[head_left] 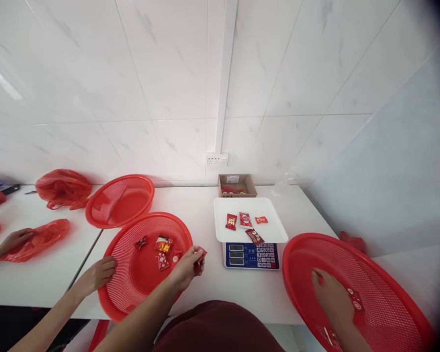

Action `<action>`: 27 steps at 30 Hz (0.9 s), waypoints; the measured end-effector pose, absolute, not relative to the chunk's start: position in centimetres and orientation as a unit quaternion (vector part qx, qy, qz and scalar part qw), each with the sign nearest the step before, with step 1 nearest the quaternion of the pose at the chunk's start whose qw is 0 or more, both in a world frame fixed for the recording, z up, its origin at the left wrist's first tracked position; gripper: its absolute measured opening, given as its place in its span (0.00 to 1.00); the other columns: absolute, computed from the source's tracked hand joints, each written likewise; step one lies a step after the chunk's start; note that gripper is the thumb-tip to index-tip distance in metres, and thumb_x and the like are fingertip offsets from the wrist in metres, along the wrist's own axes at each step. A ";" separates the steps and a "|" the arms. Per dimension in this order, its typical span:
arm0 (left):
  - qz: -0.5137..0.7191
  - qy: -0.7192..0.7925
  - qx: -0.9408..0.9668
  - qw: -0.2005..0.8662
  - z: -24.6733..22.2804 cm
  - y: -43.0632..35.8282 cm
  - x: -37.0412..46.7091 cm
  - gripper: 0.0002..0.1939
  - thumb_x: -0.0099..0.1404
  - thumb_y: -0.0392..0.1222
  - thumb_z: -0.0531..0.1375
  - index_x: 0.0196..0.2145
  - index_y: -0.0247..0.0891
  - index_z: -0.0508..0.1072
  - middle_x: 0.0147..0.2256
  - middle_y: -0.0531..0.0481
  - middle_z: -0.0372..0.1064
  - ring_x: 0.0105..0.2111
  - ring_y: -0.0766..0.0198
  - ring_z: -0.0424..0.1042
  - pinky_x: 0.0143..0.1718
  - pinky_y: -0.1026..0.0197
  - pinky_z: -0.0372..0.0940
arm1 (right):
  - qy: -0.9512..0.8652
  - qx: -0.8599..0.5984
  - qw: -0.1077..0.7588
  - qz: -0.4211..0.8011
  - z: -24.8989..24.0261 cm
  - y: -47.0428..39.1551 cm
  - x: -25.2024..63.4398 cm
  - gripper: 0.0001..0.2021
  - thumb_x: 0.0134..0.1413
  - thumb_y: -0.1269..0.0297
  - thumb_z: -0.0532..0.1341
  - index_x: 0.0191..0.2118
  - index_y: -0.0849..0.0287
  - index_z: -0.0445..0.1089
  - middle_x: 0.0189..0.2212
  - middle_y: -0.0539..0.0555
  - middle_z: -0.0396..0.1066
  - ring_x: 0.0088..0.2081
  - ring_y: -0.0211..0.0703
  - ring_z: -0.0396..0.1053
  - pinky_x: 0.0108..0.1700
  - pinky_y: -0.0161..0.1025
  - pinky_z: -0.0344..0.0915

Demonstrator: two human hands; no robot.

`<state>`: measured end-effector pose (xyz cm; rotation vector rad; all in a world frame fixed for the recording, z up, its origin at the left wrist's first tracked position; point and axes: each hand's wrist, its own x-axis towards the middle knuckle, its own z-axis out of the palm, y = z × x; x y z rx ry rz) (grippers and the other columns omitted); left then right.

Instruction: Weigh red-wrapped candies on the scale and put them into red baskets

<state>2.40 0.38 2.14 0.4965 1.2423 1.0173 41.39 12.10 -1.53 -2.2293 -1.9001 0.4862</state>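
Observation:
My left hand (186,268) is closed on red candy packets (200,260), held above the right rim of the middle red basket (112,298). Several wrapped candies (164,243) lie in that basket. Inside the right red basket (291,278), my right hand (332,296) reaches down with its fingers curled in a pinch; what they hold, if anything, is unclear. Beside it lie a red candy packet (356,299) and another wrapper, partly hidden by my forearm. Between the baskets stands a digital scale (251,255). Its white tray (223,237) carries several red candy packets (246,220).
A co-worker's hand (97,275) rests at the middle basket's left rim; another person's hand (18,239) touches a red plastic bag (46,239). Behind are a red basket (150,195), a red bag (64,186) and a cardboard box (251,187) near the wall.

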 end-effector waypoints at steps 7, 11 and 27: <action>0.442 0.539 0.254 0.670 4.2 -0.4 4.0 0.16 0.66 0.46 0.57 0.49 0.38 0.68 0.49 0.43 0.66 0.44 0.60 0.69 0.45 0.53 0.67 | -0.779 -0.610 0.051 0.135 3.4 15.6 28.8 0.26 0.60 0.52 0.43 0.52 0.62 0.67 0.51 0.64 0.70 0.52 0.56 0.64 0.49 0.47 0.61; 0.444 0.530 0.277 0.667 5.8 -0.4 4.3 0.17 0.59 0.49 0.63 0.42 0.35 0.71 0.42 0.43 0.70 0.38 0.63 0.70 0.37 0.61 0.64 | -0.784 -0.611 -0.029 0.101 3.1 16.5 26.0 0.25 0.60 0.50 0.44 0.51 0.60 0.67 0.47 0.62 0.72 0.50 0.57 0.65 0.46 0.50 0.61; 0.446 0.550 0.221 0.670 5.9 0.1 4.4 0.37 0.51 0.46 0.67 0.57 0.45 0.58 0.37 0.52 0.65 0.32 0.65 0.71 0.39 0.56 0.66 | -0.631 -0.631 0.192 0.407 4.1 14.6 27.4 0.20 0.49 0.48 0.55 0.39 0.58 0.71 0.34 0.54 0.75 0.37 0.48 0.71 0.37 0.39 0.64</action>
